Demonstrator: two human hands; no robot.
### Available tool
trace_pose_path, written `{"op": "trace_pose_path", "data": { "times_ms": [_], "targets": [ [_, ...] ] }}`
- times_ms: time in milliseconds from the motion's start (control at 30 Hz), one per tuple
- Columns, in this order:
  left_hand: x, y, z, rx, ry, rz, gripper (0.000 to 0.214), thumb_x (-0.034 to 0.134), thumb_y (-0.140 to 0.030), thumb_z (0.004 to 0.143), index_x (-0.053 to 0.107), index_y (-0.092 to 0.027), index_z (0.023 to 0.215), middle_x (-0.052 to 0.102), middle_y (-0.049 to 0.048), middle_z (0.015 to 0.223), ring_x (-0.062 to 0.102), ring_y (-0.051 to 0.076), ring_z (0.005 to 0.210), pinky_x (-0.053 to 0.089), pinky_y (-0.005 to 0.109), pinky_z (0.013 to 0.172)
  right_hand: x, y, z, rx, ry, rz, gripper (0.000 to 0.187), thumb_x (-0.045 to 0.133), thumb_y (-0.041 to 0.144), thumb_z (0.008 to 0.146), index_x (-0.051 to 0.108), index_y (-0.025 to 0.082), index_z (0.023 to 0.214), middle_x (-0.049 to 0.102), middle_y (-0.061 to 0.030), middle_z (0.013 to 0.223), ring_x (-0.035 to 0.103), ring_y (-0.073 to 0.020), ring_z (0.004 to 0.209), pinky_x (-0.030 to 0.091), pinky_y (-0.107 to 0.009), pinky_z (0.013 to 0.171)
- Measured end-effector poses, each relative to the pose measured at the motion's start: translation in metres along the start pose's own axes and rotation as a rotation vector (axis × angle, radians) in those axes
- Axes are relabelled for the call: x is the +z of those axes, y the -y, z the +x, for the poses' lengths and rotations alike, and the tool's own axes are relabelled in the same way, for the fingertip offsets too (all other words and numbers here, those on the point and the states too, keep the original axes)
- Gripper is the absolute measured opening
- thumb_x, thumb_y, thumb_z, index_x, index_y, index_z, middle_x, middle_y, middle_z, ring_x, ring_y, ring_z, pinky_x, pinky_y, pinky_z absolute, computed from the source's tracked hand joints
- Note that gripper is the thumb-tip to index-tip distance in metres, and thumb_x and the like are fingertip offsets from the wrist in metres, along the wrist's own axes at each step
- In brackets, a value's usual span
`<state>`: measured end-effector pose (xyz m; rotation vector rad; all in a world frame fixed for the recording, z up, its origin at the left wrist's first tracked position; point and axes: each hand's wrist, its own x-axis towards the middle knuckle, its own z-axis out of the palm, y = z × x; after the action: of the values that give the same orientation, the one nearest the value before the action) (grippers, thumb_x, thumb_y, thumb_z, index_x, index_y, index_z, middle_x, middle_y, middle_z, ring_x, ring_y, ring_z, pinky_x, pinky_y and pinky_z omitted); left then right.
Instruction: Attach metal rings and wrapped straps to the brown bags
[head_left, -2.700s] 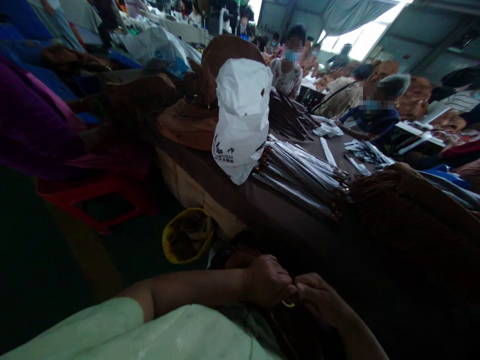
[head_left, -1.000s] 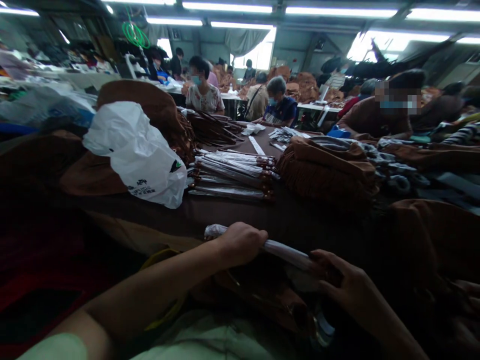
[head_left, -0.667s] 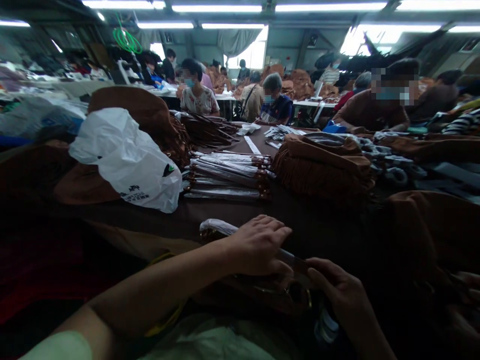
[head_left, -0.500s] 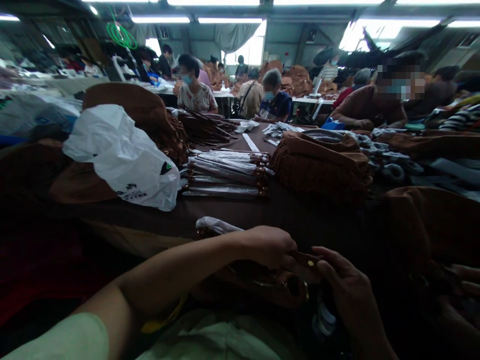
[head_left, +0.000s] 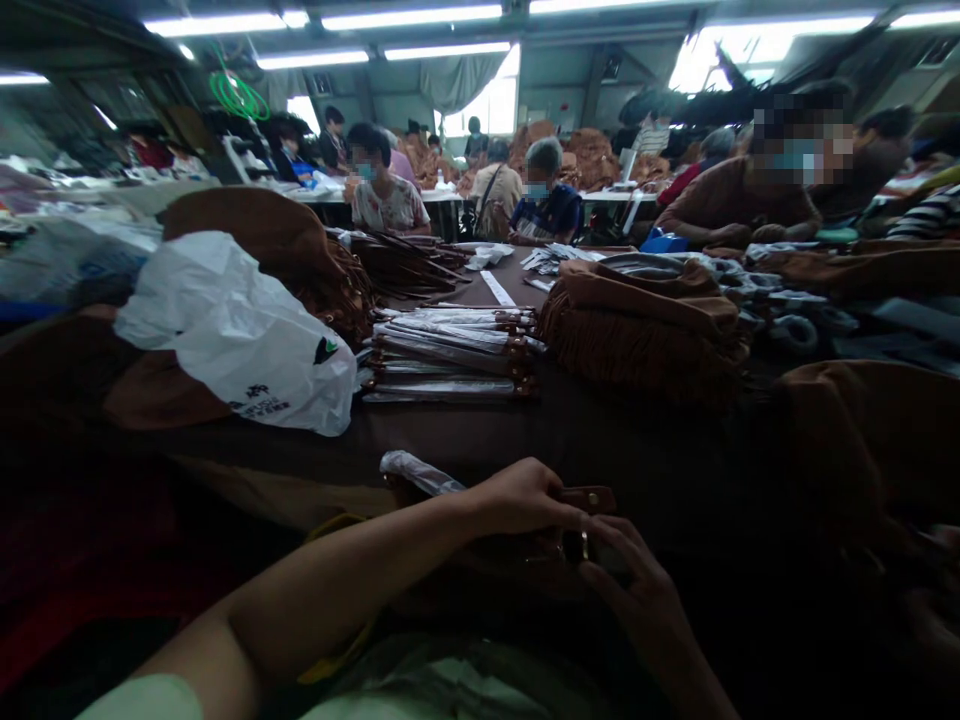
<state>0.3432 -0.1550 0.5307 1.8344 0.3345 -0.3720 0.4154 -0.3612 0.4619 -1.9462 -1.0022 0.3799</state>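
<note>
My left hand [head_left: 525,498] lies over a brown strap [head_left: 589,497] with a metal fitting, its fingers curled down on it near the table's front edge. The strap's other end, wrapped in clear plastic [head_left: 412,471], sticks out to the left of my wrist. My right hand [head_left: 634,585] comes up from below and pinches the same strap by its ring, fingers closed. Both hands meet at the strap's brown tip.
A stack of plastic-wrapped straps [head_left: 450,350] lies mid-table beside a white plastic bag [head_left: 240,335]. Fringed brown fabric [head_left: 645,330] is piled to the right, brown hats [head_left: 262,230] to the left. Other people sit working at the far end.
The view swung up from my lap to the table. My left hand slid right along the wrapped strap to its brown end, and my right hand moved in to meet it.
</note>
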Motion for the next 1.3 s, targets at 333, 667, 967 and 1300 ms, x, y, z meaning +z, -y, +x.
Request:
{"op": "trace_pose_path", "data": {
  "times_ms": [333, 667, 967, 1300],
  "targets": [
    [0.012, 0.022, 0.013, -0.183, -0.107, -0.401, 0.015, 0.070, -0.022, 0.054, 0.058, -0.013, 0.060, 0.049, -0.0055, 0.048, 0.040, 0.006, 0.041, 0.026, 0.019, 0.040, 0.032, 0.005, 0.014, 0.001, -0.125, -0.015, 0.035, 0.056, 0.047, 0.086, 0.057, 0.024, 0.112, 0.060, -0.0080, 0.114, 0.058, -0.0259, 0.108, 0.050, -0.039, 0.088],
    [0.005, 0.034, 0.010, -0.168, -0.020, -0.717, 0.011, 0.067, -0.018, 0.059, 0.057, -0.013, 0.060, 0.045, -0.0058, 0.047, 0.035, 0.004, 0.039, 0.027, 0.018, 0.040, 0.033, -0.006, 0.031, -0.114, 0.058, 0.044, 0.029, 0.057, 0.037, 0.087, 0.059, 0.025, 0.113, 0.059, -0.0066, 0.116, 0.057, -0.0231, 0.109, 0.049, -0.038, 0.091],
    [-0.002, 0.047, 0.006, -0.093, 0.010, -0.628, 0.026, 0.079, -0.029, 0.053, 0.064, -0.010, 0.064, 0.051, -0.0035, 0.050, 0.041, 0.005, 0.042, 0.028, 0.019, 0.043, 0.046, -0.008, 0.025, -0.193, -0.150, 0.017, 0.029, 0.063, 0.037, 0.084, 0.061, 0.028, 0.112, 0.062, -0.0052, 0.111, 0.060, -0.0229, 0.102, 0.053, -0.037, 0.086],
    [-0.001, 0.054, 0.007, -0.089, -0.028, -0.690, 0.028, 0.080, -0.030, 0.053, 0.065, -0.010, 0.067, 0.046, -0.0053, 0.047, 0.036, 0.004, 0.040, 0.026, 0.021, 0.043, 0.051, -0.008, 0.030, -0.223, -0.165, -0.024, 0.028, 0.061, 0.040, 0.086, 0.061, 0.027, 0.110, 0.062, -0.0069, 0.110, 0.059, -0.0247, 0.102, 0.052, -0.040, 0.085]
  ]
}}
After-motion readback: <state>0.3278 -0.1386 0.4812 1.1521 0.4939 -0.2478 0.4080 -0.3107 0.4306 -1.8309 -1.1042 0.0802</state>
